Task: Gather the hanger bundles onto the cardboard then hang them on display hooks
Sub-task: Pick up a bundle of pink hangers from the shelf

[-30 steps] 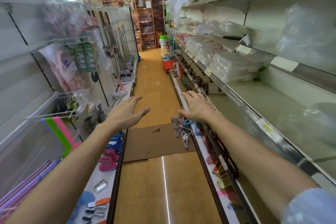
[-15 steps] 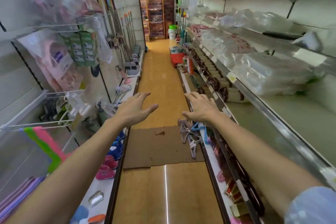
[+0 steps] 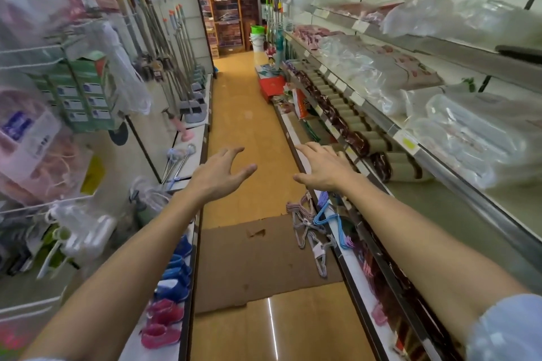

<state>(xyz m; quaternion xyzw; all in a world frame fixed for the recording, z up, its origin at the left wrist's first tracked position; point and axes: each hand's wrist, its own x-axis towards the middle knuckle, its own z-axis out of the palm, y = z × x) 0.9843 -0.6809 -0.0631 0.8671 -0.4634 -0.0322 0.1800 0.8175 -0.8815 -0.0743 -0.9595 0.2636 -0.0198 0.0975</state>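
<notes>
Both hands, left hand point(image 3: 218, 174) and right hand point(image 3: 322, 167), reach forward spread and empty above the aisle. The hanger bundles point(image 3: 311, 231) lie at the cardboard's point(image 3: 258, 261) right edge, so gathering seems unfinished; next, I'd guess, comes stooping to grip them.

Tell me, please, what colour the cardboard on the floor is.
Plain brown; the cardboard shows best in the head view, flat on the aisle floor.

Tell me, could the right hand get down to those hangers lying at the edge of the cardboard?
Probably yes. The right hand is open and holds nothing, and the hanger bundles lie uncovered on the cardboard below it, with nothing in between. It would need to lower first.
</notes>
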